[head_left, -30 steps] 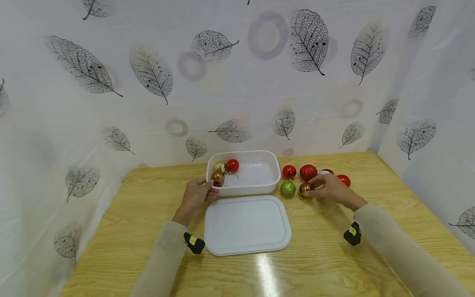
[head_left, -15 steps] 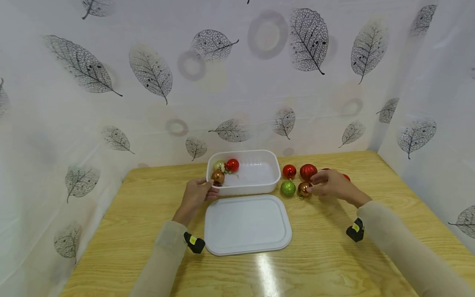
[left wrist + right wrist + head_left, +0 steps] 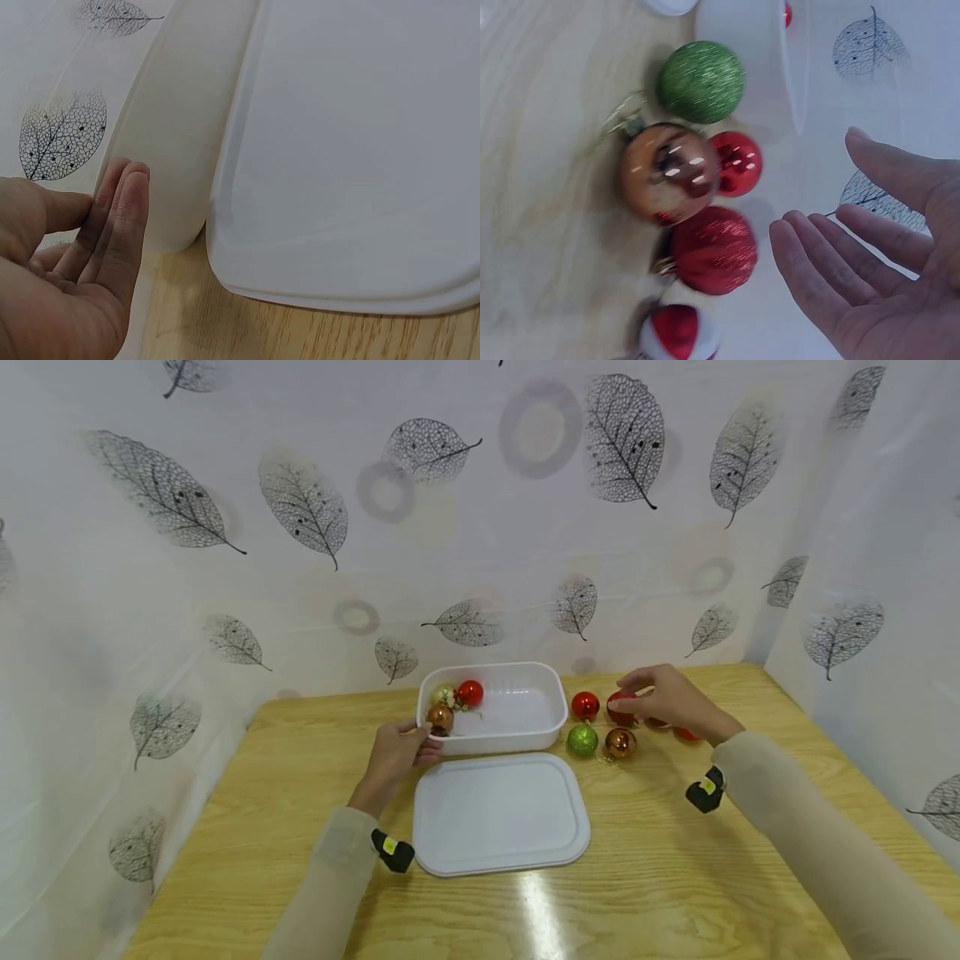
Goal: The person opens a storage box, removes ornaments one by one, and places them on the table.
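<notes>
My left hand pinches the near-left rim of a white plastic box, thumb on one side of the wall and fingers on the other. Inside it lie a shiny red bauble, a pale gold one and a copper one. My right hand hovers with spread fingers over a ridged, glittery red bauble, holding nothing. Around it on the table are a shiny copper bauble, a glittery green bauble, a shiny red bauble and a red-and-white bauble.
A flat white lid lies on the wooden table just in front of the box. Another red bauble shows beneath my right hand. A leaf-patterned curtain rises behind the table.
My right hand has left the copper bauble and moved up and back over the ridged red one. The copper bauble stays on the table. My left hand keeps its place on the box.
</notes>
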`<state>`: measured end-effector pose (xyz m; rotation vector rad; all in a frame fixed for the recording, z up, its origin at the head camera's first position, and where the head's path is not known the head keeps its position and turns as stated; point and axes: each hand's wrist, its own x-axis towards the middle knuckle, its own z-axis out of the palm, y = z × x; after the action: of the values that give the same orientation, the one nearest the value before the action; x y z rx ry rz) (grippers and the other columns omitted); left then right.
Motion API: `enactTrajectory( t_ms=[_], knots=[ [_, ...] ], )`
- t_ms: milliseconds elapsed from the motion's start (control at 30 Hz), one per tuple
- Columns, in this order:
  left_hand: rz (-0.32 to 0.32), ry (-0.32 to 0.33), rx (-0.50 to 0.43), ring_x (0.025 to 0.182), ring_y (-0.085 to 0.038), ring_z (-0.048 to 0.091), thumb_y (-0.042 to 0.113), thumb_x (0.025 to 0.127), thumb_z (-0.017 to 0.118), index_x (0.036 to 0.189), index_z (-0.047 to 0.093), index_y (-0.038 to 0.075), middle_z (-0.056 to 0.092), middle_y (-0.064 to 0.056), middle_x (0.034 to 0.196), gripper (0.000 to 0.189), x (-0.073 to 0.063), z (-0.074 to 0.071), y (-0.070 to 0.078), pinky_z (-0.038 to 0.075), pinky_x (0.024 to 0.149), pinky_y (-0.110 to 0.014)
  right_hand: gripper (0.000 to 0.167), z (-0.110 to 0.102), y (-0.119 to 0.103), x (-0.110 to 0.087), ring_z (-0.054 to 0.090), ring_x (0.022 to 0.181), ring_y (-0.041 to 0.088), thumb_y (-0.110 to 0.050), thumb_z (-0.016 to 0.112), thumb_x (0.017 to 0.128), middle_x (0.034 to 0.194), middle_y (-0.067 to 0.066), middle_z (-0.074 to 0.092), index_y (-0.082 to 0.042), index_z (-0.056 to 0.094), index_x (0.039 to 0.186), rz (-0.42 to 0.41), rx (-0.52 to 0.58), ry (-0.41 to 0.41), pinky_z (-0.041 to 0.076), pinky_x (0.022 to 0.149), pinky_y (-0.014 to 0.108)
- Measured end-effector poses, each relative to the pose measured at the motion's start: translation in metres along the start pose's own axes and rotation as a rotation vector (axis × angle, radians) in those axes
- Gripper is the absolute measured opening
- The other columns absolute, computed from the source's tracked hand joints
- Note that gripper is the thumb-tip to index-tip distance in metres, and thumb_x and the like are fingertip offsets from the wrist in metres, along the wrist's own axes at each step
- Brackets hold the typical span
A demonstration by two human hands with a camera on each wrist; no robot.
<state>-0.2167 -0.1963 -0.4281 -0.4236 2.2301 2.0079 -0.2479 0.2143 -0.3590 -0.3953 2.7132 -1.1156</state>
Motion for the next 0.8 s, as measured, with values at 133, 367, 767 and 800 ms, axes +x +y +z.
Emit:
enactTrajectory(
  t_ms=[133,367,767,800],
  knots=[
    [-0.005,0.001,0.003,0.072,-0.016,0.073,0.015,0.105,0.057,0.14,0.052,-0.007,0.073,-0.016,0.09,0.042,0.0,0.0,0.001,0.065,0.072,-0.027,0.053,0.001,-0.017,0.013,0.07,0.102,0.034,-0.03,0.073,0.095,0.126,0.026,0.065,0.006,0.061,0.132,-0.078,-0.058,0.016,0.062,0.089,0.044],
    [0.0,0.009,0.001,0.071,-0.016,0.073,0.014,0.105,0.057,0.14,0.053,-0.008,0.073,-0.016,0.088,0.041,0.001,0.0,0.002,0.065,0.071,-0.027,0.052,0.023,-0.043,0.041,0.063,0.114,0.037,-0.028,0.076,0.093,0.127,0.023,0.065,0.004,0.062,0.131,-0.141,0.001,-0.028,0.057,0.097,0.051],
    [0.004,-0.007,-0.028,0.07,-0.017,0.073,0.012,0.105,0.057,0.138,0.052,-0.012,0.073,-0.016,0.085,0.041,0.001,-0.001,0.001,0.065,0.07,-0.027,0.044,0.085,-0.081,0.077,0.069,0.102,0.031,-0.018,0.075,0.093,0.125,0.024,0.066,0.005,0.064,0.128,-0.177,0.124,-0.175,0.063,0.086,0.038],
    [0.003,-0.006,-0.027,0.07,-0.017,0.073,0.012,0.105,0.057,0.139,0.052,-0.012,0.073,-0.016,0.086,0.041,0.001,-0.001,0.001,0.065,0.071,-0.027,0.043,0.09,-0.083,0.079,0.069,0.102,0.029,-0.018,0.076,0.093,0.124,0.024,0.066,0.005,0.064,0.127,-0.183,0.126,-0.183,0.063,0.084,0.038]
  ],
)
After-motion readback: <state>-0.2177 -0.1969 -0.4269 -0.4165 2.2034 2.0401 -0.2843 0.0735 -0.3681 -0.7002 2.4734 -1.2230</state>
